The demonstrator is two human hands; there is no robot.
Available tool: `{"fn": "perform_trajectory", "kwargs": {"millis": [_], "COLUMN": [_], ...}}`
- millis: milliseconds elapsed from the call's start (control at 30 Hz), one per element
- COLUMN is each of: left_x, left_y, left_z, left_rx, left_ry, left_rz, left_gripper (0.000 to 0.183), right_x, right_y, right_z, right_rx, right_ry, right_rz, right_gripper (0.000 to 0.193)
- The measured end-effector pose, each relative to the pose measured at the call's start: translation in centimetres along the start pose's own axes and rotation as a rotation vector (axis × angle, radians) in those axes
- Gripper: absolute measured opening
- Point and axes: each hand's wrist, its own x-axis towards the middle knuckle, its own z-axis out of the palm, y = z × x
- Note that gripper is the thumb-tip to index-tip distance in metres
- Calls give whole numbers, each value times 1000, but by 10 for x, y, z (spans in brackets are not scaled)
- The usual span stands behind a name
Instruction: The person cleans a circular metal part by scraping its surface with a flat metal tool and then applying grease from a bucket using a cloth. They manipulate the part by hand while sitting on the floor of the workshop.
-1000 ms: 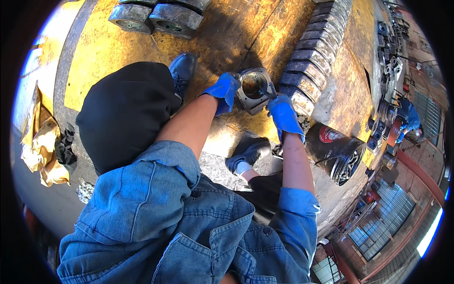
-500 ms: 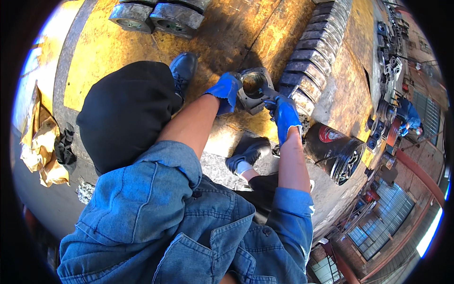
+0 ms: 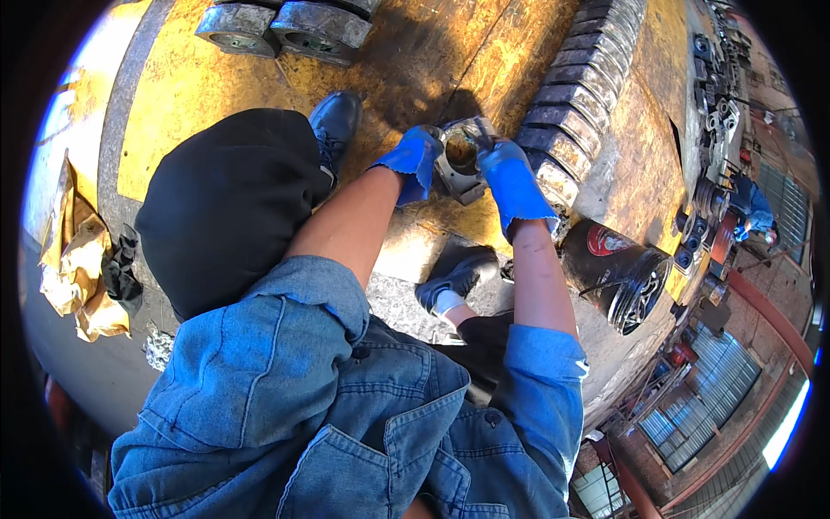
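1. A square, grey metal block with a round central bore (image 3: 464, 183) sits between the two hands, ahead of the person's torso; whether it touches the yellow, dark-stained floor (image 3: 380, 82) cannot be told.
2. The blue-gloved left hand (image 3: 411, 163) is at the block's left side, its fingers (image 3: 429, 135) grasping the edge near the upper left corner, just beside the bore.
3. The blue-gloved right hand (image 3: 513, 180) is at the block's right side, its fingers (image 3: 491, 156) curled around a flat, dark grey, strip-like tool (image 3: 483, 132), which lies over the upper right edge.
4. Right of the block runs a long row of grey metal pieces (image 3: 577, 91); a black cylindrical bucket (image 3: 616, 270) lies nearer the person.
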Motion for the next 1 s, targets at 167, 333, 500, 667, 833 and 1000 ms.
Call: {"fn": "perform_trajectory", "kwargs": {"millis": [167,333,500,667,833,1000], "left_x": [18,14,-14,-2,2,2], "left_y": [-34,-37,0,-9,-10,4], "left_z": [-2,1,-8,-5,2,1], "left_rx": [-230,-263,-230,-213,-131,303], "left_ry": [-82,-116,-118,-79,12,92], "left_rz": [99,121,74,57,52,85], "left_gripper": [13,10,13,11,12,12], "right_x": [-26,-71,-66,-41,-21,-4], "right_y": [-9,-41,-38,-25,-2,16], "right_z": [-16,-55,-49,-25,4,18], "right_rx": [530,737,817,839,724,303], "right_ry": [-175,-146,-61,36,82,79], "right_rz": [143,477,536,418,276,127], "right_gripper": [31,29,29,25,16,28]}}
